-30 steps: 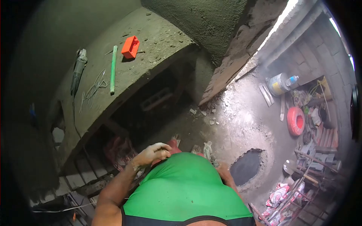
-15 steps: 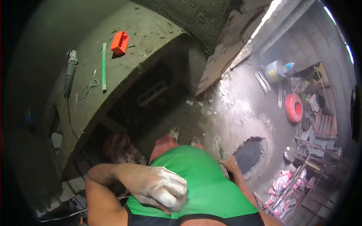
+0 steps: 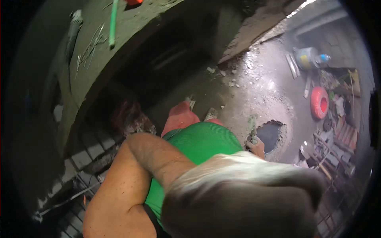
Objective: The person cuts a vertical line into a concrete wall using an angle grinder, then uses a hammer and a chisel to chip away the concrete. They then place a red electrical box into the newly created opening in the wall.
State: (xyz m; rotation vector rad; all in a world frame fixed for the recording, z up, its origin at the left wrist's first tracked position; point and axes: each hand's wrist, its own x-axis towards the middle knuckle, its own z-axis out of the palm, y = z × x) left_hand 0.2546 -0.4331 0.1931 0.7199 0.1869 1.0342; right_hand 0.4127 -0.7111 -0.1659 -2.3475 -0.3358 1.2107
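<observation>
My left hand (image 3: 242, 194), dusted white, is large and blurred close to the camera, in front of the green shirt (image 3: 206, 139). Its fingers are smeared, so whether it holds anything cannot be seen. Beyond the shirt, my right hand (image 3: 257, 148) is beside the near left edge of a round hole (image 3: 270, 137) in the pale, dusty surface. The fingers of that hand are curled round something small and dark that I cannot make out.
On the ledge at upper left lie an angle grinder (image 3: 74, 33), a green tube (image 3: 113, 27), wires (image 3: 90, 49) and part of an orange box (image 3: 133, 2). At right are a clear bottle (image 3: 307, 58), a red coil (image 3: 319, 103), a trowel (image 3: 305, 150) and metal bars.
My left hand has risen from the shirt towards the camera and to the right. More of my right hand shows, beside the hole. The view has tilted, pushing the orange box partly out of frame.
</observation>
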